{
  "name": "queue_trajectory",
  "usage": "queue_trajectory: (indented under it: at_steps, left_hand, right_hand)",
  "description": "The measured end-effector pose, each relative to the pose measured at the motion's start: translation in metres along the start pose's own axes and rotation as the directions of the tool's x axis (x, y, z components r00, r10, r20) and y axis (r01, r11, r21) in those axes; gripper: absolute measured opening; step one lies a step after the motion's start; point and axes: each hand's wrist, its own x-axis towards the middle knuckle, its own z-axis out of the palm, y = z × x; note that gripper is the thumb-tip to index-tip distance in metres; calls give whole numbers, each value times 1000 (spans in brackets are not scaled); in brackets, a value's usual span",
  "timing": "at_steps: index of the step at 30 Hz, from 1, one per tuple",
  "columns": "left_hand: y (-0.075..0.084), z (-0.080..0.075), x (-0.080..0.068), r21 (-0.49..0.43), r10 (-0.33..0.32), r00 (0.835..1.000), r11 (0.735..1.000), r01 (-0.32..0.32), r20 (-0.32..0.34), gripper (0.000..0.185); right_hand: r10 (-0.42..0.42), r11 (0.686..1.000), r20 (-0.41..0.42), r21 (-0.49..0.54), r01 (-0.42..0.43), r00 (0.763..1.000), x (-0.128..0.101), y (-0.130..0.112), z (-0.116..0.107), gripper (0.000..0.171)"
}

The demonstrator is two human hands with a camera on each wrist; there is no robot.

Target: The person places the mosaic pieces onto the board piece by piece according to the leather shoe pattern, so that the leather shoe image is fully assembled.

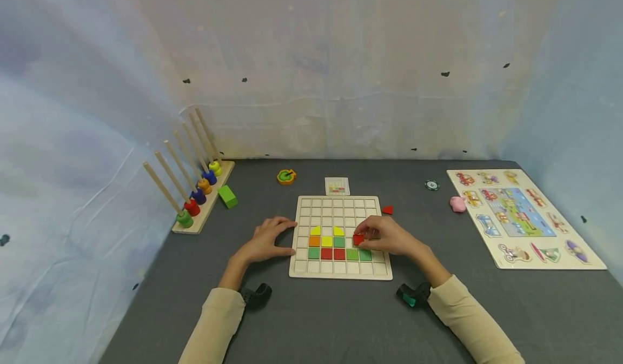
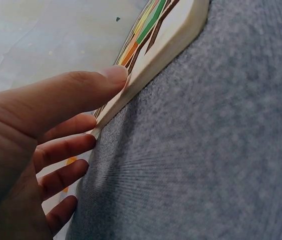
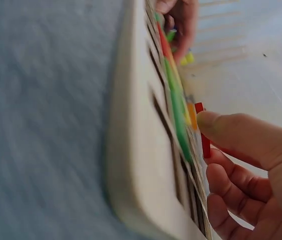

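Note:
A wooden grid board (image 1: 327, 268) lies flat on the dark table, with yellow, orange, green and red tiles set in its squares. My right hand (image 1: 388, 236) pinches a red tile (image 1: 358, 239) between thumb and fingers over the right half of the grid. In the right wrist view the red tile (image 3: 204, 131) stands on edge, just above the board. My left hand (image 1: 263, 242) rests at the board's left side, thumb and forefinger spread. Its thumb (image 2: 114, 77) touches the rim in the left wrist view, the other fingers loosely bent.
Behind the board lies a small pattern card (image 1: 337, 186); a red triangular tile (image 1: 387, 210) is off its right edge. Leftward are a peg stacker (image 1: 206, 204), a green block (image 1: 227, 196) and an orange-green toy (image 1: 286, 177). Rightward: a chip (image 1: 431, 185), pink figure (image 1: 457, 204) and picture puzzle (image 1: 523, 220).

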Motion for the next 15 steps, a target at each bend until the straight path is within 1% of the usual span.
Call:
queue_trajectory:
  at_steps: [3,8,15]
  left_hand:
    - [0,0,0,3,-2,1000,1000,2,6,70]
    - [-1,1,0,9,-3,1000,1000,3,5,70]
    - [-1,0,0,-8,1,1000,1000,-1,3,70]
  right_hand:
    - [-21,1000,29,10,21,999,4,-3,6,23]
    - [-53,999,15,4,53,999,7,-4,9,16]
    - [-84,996,17,-20,85,996,8,0,9,13]
